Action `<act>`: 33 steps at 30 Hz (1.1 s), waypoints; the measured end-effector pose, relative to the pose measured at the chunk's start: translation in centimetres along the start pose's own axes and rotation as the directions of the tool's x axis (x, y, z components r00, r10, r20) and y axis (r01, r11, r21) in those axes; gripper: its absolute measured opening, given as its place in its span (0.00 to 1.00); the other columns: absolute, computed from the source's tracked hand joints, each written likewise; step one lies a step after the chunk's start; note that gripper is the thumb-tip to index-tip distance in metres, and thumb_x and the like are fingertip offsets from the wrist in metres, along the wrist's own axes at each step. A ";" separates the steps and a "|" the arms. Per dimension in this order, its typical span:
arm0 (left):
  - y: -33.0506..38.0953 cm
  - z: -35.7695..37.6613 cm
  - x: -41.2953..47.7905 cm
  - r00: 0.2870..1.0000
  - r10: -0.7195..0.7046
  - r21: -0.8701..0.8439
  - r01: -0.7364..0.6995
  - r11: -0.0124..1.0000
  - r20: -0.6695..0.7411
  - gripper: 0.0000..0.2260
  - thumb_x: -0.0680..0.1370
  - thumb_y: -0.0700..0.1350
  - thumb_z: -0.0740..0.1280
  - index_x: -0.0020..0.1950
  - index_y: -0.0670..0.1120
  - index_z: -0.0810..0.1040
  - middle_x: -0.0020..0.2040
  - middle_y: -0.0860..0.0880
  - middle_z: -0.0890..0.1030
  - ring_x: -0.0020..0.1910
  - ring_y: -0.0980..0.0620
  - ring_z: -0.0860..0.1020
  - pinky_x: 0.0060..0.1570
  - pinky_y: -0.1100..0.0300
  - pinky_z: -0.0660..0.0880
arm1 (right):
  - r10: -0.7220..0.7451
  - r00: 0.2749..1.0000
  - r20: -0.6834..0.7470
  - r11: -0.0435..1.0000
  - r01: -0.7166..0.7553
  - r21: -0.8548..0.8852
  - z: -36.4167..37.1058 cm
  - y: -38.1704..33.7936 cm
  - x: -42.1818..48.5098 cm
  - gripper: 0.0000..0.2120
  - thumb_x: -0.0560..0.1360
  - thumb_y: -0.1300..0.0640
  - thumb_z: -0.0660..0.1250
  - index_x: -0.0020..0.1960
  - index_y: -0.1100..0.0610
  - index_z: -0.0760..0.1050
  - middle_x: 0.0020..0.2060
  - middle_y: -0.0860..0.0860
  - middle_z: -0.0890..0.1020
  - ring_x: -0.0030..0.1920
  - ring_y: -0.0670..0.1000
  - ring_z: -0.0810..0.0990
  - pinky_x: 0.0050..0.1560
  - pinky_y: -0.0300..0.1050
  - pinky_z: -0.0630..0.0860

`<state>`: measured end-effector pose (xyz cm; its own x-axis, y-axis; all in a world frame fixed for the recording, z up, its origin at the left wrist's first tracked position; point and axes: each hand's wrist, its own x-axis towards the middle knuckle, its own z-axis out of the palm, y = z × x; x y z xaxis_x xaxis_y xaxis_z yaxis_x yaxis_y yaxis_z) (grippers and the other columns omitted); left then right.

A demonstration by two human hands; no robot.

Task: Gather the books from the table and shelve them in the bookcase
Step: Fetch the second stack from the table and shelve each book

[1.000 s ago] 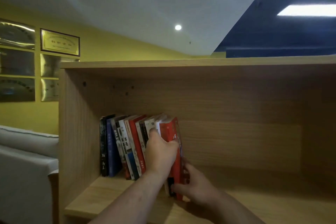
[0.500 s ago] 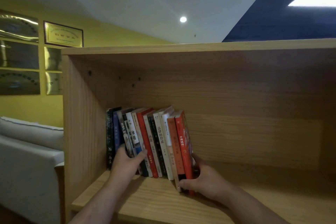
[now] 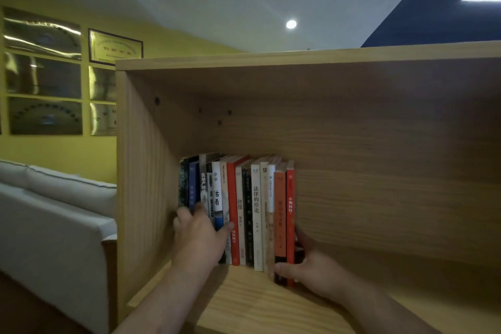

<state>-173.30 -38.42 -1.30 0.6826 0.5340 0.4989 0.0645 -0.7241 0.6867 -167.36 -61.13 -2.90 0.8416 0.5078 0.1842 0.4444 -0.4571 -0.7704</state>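
A row of several books (image 3: 244, 206) stands upright on the wooden shelf board (image 3: 257, 306) of the bookcase, close to its left wall (image 3: 143, 171). My left hand (image 3: 202, 236) lies flat against the spines at the left end of the row, fingers spread. My right hand (image 3: 311, 268) cups the foot of the rightmost red book (image 3: 290, 214), thumb in front and fingers behind it. The orange book (image 3: 280, 211) stands just left of the red one. The lower parts of the left books are hidden by my left hand.
The shelf compartment to the right of the books is bare wood. A white sofa (image 3: 54, 211) stands left of the bookcase. Framed plaques (image 3: 115, 47) hang on the yellow wall behind it.
My left hand has slid from the top of the red books down and left onto the left end of the row. The leaning books now stand straight. My right hand stays at the red book's foot.
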 end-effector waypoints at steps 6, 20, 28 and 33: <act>-1.6 -0.3 -0.9 0.987 0.089 0.113 -0.104 0.988 0.134 0.55 0.70 0.63 0.74 0.78 0.62 0.32 0.80 0.56 0.32 0.80 0.47 0.38 0.78 0.43 0.48 | -0.078 0.993 -0.085 0.996 0.074 -0.054 0.6 0.5 0.1 0.48 0.74 0.51 0.76 0.69 0.25 0.41 0.53 0.29 0.71 0.51 0.29 0.74 0.43 0.20 0.70; -2.1 1.1 -0.7 0.984 0.071 0.095 -0.087 0.992 0.164 0.59 0.70 0.62 0.74 0.68 0.67 0.20 0.77 0.55 0.26 0.79 0.47 0.32 0.78 0.39 0.47 | -0.067 0.994 -0.085 0.993 0.059 -0.100 1.3 0.0 2.2 0.56 0.67 0.45 0.77 0.71 0.21 0.35 0.73 0.45 0.67 0.71 0.48 0.72 0.73 0.50 0.71; -2.5 1.4 -0.6 0.993 0.080 0.063 -0.085 0.994 0.089 0.46 0.79 0.57 0.65 0.78 0.51 0.30 0.81 0.52 0.35 0.80 0.47 0.36 0.78 0.48 0.46 | -0.102 0.974 -0.202 0.995 0.103 -0.003 2.5 1.1 2.5 0.57 0.63 0.44 0.79 0.73 0.21 0.41 0.64 0.40 0.80 0.61 0.41 0.82 0.65 0.49 0.79; -2.7 1.3 0.0 0.993 0.058 0.198 -0.077 0.977 0.101 0.47 0.78 0.62 0.63 0.77 0.54 0.28 0.81 0.54 0.33 0.80 0.48 0.36 0.78 0.44 0.57 | -0.005 0.976 -0.216 1.000 0.007 0.009 3.1 0.0 2.7 0.59 0.57 0.41 0.80 0.75 0.28 0.44 0.59 0.39 0.82 0.57 0.40 0.83 0.62 0.48 0.81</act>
<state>-172.56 -37.04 -3.84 0.7554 0.4443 0.4817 0.1548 -0.8353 0.5276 -166.09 -57.50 -4.35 0.8857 0.3405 0.3157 0.4479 -0.4469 -0.7744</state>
